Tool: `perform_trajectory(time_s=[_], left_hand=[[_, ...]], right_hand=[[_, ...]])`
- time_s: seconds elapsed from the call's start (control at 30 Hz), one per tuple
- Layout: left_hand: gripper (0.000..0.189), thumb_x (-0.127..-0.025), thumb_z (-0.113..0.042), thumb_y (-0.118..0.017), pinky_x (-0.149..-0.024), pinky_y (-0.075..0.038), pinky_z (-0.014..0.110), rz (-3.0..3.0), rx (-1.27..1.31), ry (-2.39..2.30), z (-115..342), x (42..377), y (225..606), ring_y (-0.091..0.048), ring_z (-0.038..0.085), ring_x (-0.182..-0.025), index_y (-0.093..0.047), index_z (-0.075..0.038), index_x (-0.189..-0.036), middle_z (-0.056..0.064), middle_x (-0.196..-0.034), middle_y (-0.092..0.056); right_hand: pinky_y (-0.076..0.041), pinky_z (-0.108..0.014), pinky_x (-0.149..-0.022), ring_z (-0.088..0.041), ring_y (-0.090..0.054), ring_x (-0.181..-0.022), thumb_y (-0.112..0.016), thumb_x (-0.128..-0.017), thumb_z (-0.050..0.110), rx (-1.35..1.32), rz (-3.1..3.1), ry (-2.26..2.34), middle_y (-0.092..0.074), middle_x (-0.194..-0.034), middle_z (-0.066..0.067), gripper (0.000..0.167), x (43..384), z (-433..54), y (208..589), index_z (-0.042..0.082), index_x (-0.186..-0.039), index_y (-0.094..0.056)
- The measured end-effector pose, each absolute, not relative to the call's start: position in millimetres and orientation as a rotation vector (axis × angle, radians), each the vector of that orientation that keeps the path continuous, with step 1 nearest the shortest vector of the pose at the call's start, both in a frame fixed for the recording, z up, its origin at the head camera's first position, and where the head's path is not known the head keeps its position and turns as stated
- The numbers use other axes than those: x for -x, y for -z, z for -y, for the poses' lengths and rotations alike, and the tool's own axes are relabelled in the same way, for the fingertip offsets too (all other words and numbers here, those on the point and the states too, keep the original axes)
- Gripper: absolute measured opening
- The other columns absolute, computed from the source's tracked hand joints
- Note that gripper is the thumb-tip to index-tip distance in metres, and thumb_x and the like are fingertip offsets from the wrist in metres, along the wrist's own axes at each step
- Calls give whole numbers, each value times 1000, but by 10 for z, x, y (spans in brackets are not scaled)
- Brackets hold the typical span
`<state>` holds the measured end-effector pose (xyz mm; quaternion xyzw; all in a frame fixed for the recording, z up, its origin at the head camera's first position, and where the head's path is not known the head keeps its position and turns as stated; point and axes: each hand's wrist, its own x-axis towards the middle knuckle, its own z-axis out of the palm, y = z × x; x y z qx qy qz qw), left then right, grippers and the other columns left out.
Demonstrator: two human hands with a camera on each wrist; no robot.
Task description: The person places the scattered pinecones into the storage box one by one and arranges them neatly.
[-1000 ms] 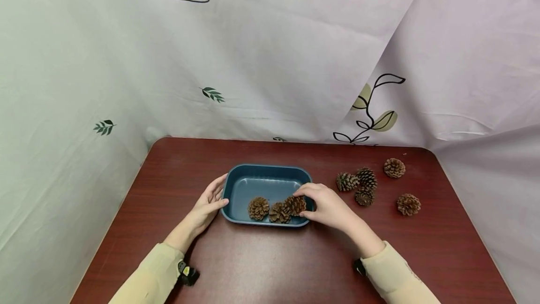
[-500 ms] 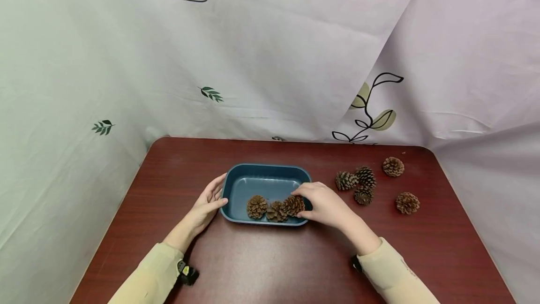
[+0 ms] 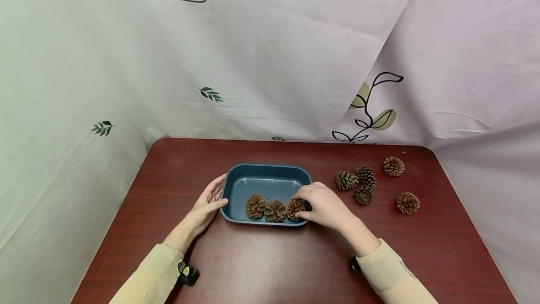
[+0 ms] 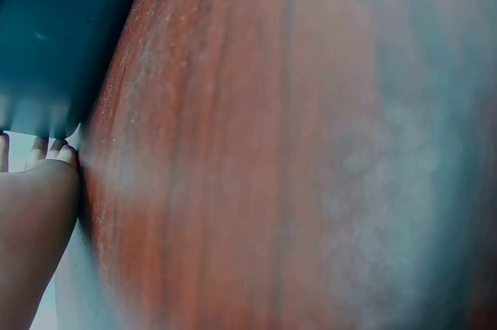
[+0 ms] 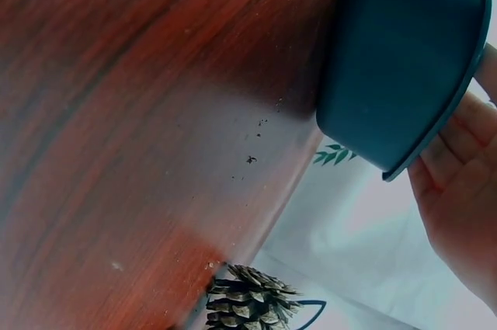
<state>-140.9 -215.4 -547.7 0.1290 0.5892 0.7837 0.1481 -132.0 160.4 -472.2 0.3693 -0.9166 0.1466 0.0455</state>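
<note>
In the head view a dark blue rectangular tray (image 3: 270, 171) stands on the table, with three brown pine cones in a row along its near side. My left hand (image 3: 205, 208) holds the tray's left end, thumb over the rim and fingers along the outside. Reaching over the right end, my right hand (image 3: 325, 206) pinches the rightmost pine cone (image 3: 294, 209) between thumb and fingers. Beside it lie the middle pine cone (image 3: 275, 211) and the left pine cone (image 3: 255, 206). The right wrist view shows the tray's outer wall (image 5: 396, 58), which hides my fingertips.
Right of the tray, a cluster of three pine cones (image 3: 356, 181) lies on the reddish-brown table (image 3: 261, 262). Farther right are a back pine cone (image 3: 393, 166) and a front one (image 3: 408, 202). A white printed cloth (image 3: 270, 60) hangs behind the table.
The rightmost cone in the tray has turned under my right fingers, from lying slanted to showing its round face. The other two have shifted slightly left. My left hand has stayed put.
</note>
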Motion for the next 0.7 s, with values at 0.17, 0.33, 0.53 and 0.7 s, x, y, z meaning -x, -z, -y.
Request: perform_trajectory(time_s=[0.17, 0.33, 0.53, 0.7], left_hand=[[78, -101, 13, -54, -111, -47, 15, -1692, -373, -2256, 2154, 1409, 5483, -48, -2, -145, -19, -3, -168, -13, -159, -42], [80, -100, 13, -56, -111, -47, 15, -1699, -383, -2241, 2167, 1408, 5490, -48, -3, -145, -17, -3, -169, -11, -160, -42], [83, -99, 14, -58, -113, -45, 13, -1726, -380, -2211, 2171, 1406, 5488, -46, -6, -145, -16, -3, -169, -10, -162, -39], [86, -98, 9, -64, -113, -43, 12, -1746, -378, -2195, 2166, 1396, 5471, -45, -8, -144, -17, -3, -168, -8, -163, -36]], right_hand=[[-54, -42, -103, -18, -73, -106, -91, -84, 35, -1132, 2817, -459, -79, -112, 1, 38, 1320, -1611, 4712, 16, -116, -80], [-54, -43, -104, -18, -73, -107, -90, -86, 29, -1140, 2832, -505, -78, -114, 1, 37, 1325, -1619, 4697, 16, -118, -79], [-53, -44, -105, -19, -73, -109, -89, -87, 24, -1140, 2853, -548, -78, -116, 0, 35, 1357, -1640, 4704, 16, -120, -79], [-54, -46, -104, -20, -73, -109, -89, -87, 21, -1144, 2857, -554, -77, -117, -1, 35, 1381, -1650, 4699, 15, -120, -79]])
